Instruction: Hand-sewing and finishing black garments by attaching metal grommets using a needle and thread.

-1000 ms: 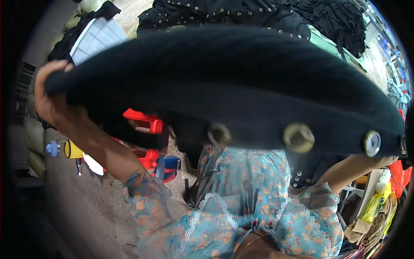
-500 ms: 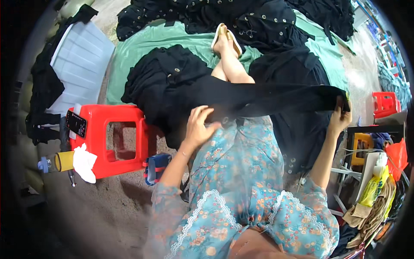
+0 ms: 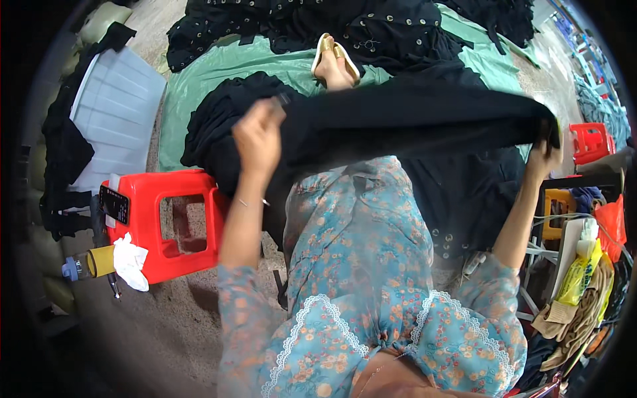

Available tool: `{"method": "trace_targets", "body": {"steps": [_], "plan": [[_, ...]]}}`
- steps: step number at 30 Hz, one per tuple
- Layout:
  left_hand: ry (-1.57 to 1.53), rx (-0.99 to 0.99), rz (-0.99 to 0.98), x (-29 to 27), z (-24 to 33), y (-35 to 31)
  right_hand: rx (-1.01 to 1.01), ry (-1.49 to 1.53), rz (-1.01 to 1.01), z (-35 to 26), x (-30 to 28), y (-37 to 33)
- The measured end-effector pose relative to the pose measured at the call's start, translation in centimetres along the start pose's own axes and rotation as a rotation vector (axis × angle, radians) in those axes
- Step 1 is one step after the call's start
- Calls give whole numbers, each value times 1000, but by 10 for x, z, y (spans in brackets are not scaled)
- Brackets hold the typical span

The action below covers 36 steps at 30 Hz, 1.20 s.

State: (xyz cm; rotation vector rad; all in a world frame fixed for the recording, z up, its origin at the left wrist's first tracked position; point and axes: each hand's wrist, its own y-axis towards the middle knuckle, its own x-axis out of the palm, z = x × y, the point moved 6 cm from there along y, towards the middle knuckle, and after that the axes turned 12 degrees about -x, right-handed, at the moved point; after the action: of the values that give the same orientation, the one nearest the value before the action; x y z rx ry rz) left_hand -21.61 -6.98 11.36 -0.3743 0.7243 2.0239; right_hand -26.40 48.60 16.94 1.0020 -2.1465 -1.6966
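Observation:
A black garment (image 3: 411,119) is stretched across above my lap, its upper edge blurred by motion. My right hand (image 3: 545,158) is closed on its far right end, where a small yellow-green spot shows at the rim. At the garment's left part, my left hand (image 3: 259,136) is raised with the fingers curled in, pinching its edge; motion smears the fingertips. Bunched black cloth (image 3: 222,123) lies to the left beneath it. More black cloth with metal eyelets (image 3: 458,205) hangs down on the right, beside my floral dress (image 3: 365,245).
A red stool (image 3: 149,262) stands at the left with a phone (image 3: 114,204), white tissue (image 3: 130,262) and a bottle (image 3: 86,264) by it. Behind it is a pale bin (image 3: 119,113). Black eyelet garments (image 3: 298,20) lie on green sheeting (image 3: 182,126). Cluttered shelving (image 3: 564,265) is at right.
My left hand has risen from lying open on the cloth to a closed pinch farther up and left. My right hand has moved slightly right and up, lifting the garment.

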Motion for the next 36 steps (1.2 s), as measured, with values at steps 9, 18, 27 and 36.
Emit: {"method": "trace_targets", "body": {"steps": [9,18,27,36], "plan": [[-467,628,352,-178,194,133,-93,267,165,-29,36,163],[124,261,-181,-47,-29,-97,-16,64,-461,0,4,-123],[-168,-529,-130,-16,-147,-221,524,-340,-1107,-25,-8,-249],[16,-615,-20,-18,-94,-202,395,520,-959,-170,145,-199]]}}
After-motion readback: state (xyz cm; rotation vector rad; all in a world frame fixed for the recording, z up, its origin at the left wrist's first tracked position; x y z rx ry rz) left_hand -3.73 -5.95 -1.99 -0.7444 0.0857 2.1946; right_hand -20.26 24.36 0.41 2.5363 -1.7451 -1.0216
